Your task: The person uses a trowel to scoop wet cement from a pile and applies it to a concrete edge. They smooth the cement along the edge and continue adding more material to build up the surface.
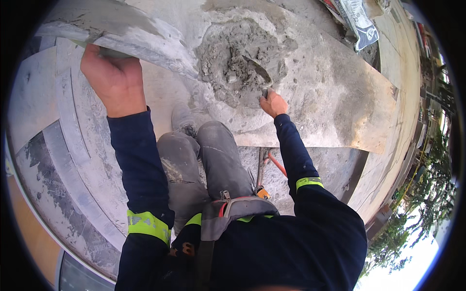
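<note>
My right hand is closed around the handle of a trowel. Its narrow dark blade lies in a heap of wet grey mortar, which is rough and crumbly in the middle. The mortar is spread on a flat, cement-stained sheet. At the upper left, my left hand has its fingers curled around the near edge of a long grey cement-smeared board. The fingertips are hidden behind that edge, and the board's far end runs out of the picture.
A torn bag lies at the upper right. Dusty planks cover the floor at the left. An orange bar or hose is beside my knees. Wooden boards curve along the right, with trees beyond.
</note>
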The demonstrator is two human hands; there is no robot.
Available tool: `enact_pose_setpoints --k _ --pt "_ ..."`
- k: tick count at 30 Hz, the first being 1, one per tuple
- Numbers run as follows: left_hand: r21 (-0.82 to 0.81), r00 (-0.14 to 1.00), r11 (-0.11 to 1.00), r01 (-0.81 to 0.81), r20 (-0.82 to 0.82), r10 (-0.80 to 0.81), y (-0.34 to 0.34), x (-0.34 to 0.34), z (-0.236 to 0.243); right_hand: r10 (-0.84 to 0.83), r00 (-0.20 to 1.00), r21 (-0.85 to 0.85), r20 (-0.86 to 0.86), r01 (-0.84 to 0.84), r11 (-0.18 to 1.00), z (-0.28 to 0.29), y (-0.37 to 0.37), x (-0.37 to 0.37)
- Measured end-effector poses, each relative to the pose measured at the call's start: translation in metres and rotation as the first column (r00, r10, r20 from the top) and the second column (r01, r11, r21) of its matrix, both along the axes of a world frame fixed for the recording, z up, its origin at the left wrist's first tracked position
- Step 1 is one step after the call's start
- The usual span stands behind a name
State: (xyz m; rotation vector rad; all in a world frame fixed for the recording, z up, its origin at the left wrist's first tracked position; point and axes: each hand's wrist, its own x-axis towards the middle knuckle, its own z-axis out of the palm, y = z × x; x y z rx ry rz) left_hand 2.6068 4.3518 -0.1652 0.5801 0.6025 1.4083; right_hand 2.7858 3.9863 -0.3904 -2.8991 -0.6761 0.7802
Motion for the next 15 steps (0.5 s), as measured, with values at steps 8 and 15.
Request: enact_pose_setpoints --k 8,15 --pt "-0.285 0.908 0.95 -0.13 -0.42 -0.002 0.025 -0.117 0.127 0.004 0.959 -0.183 -0.282 -0.058 0.981 0.142 0.043 0.028" --pt "-0.415 0.854 0.86 -0.297 -0.518 0.045 0.027 -0.163 0.28 0.163 0.945 -0.274 -0.282 -0.242 0.931 0.314 0.094 0.122"
